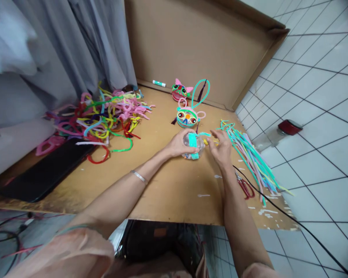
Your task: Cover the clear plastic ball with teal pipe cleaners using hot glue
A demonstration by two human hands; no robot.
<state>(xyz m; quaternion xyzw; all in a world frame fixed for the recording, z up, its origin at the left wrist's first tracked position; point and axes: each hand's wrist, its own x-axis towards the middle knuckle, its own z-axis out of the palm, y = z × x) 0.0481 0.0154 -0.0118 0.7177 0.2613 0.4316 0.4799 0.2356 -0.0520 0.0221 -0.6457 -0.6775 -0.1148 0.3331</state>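
Observation:
My left hand (178, 144) is wrapped around a small clear plastic container (201, 146) with colourful bits inside. A band of turquoise pipe cleaner (193, 144) runs across it, and a loose end of the same colour sticks out to the right. Close to that end is my right hand (220, 148), its fingers curved and apart, with nothing visible gripped. A yellow object (207, 142) shows partly behind the right fingers; its kind is unclear. Just beyond the container stands a decorated animal-face lantern (188, 117) with pink loop ears and a turquoise loop handle.
Tangled pipe cleaners (104, 116) are heaped at left beside a black flat case (46, 170). Straight pipe cleaners (252, 162), red-handled scissors (245, 188) and a black cable (266, 197) lie at right. A second animal face (180, 92) and a glue stick (159, 83) are near the cardboard (191, 42).

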